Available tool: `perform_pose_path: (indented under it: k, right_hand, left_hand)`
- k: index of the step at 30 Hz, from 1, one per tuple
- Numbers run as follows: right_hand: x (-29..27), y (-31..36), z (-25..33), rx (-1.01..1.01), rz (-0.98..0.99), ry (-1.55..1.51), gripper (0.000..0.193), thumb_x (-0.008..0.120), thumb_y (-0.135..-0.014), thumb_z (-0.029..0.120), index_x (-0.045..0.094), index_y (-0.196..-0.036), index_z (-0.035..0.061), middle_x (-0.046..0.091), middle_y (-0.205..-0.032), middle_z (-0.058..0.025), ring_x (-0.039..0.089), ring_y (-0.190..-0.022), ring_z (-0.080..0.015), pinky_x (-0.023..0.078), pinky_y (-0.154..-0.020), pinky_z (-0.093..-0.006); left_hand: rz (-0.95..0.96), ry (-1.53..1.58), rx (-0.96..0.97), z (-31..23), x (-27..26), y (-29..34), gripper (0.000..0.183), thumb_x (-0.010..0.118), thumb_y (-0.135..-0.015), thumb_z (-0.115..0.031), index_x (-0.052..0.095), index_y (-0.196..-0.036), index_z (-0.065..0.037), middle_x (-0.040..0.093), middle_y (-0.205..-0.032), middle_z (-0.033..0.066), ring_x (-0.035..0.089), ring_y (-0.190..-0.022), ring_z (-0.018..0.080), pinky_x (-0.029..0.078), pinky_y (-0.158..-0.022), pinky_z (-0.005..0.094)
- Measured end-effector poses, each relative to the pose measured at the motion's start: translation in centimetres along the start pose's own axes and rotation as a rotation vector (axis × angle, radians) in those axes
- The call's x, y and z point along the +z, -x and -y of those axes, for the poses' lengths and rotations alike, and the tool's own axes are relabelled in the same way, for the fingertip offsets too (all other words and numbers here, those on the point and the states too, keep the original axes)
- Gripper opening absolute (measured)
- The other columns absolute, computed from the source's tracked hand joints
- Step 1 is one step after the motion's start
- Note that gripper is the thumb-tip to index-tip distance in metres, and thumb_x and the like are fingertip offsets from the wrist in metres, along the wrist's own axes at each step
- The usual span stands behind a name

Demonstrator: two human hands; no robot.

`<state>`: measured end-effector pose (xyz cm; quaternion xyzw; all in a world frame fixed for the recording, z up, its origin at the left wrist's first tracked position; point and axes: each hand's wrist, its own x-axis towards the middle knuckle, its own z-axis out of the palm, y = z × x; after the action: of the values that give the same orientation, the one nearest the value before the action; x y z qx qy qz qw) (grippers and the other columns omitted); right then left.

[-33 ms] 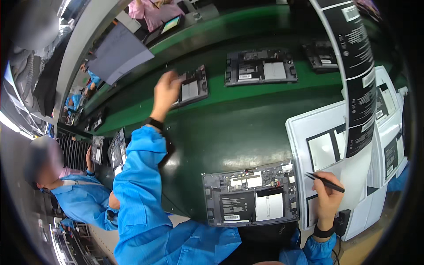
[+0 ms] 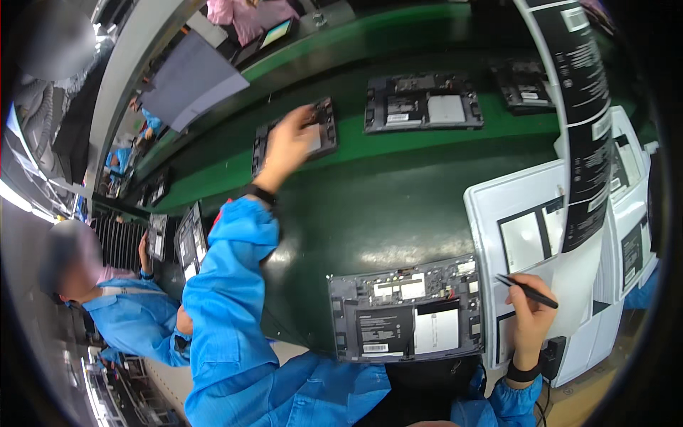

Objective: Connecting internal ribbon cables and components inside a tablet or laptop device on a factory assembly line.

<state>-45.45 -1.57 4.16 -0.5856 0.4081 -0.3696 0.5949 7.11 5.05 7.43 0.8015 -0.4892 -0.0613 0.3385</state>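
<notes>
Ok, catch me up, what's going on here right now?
The left hand is over an open device casing on the green belt; blur hides whether it touches. The right hand grips black tweezers above a white tray. Another open casing, its inner parts exposed, lies nearer, just left of the tray. Two more casings sit farther right on the belt.
</notes>
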Motion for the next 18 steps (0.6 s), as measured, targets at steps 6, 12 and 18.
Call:
perform_pose_path:
  k: [6,12,18]
  right_hand:
    - [0.1,-0.2,0.6,-0.002,-0.050,0.059,0.018,0.071,-0.089,-0.002,0.071,-0.107,-0.0059,0.069,-0.092,-0.0083,0.063,-0.073,-0.0105,0.050,-0.065,-0.0216]
    - [0.2,0.1,0.2,0.002,-0.054,0.057,0.018,0.072,-0.090,-0.001,0.071,-0.107,-0.0055,0.068,-0.087,-0.0074,0.062,-0.070,-0.0094,0.048,-0.062,-0.0211]
    - [-0.4,0.7,-1.0,-0.027,-0.059,0.039,0.019,0.071,-0.092,0.000,0.070,-0.110,-0.0064,0.069,-0.089,-0.0082,0.061,-0.070,-0.0104,0.048,-0.063,-0.0221]
  left_hand:
    - [-0.089,-0.418,0.248,-2.0,14.1,-2.3,0.061,0.059,-0.099,-0.015,0.037,-0.154,-0.003,0.051,-0.141,0.0353,0.053,-0.130,0.0471,0.043,-0.112,0.0469]
    - [-0.134,0.455,-0.056,-6.7,13.9,-3.1,0.050,0.057,-0.095,-0.001,0.045,-0.143,0.004,0.063,-0.113,0.0251,0.067,-0.094,0.0433,0.055,-0.091,0.0471]
    - [0.262,1.161,-0.642,-8.8,12.0,-5.1,0.020,0.057,-0.103,-0.012,0.056,-0.115,0.004,0.062,-0.098,0.0141,0.061,-0.081,0.0251,0.053,-0.063,0.0359]
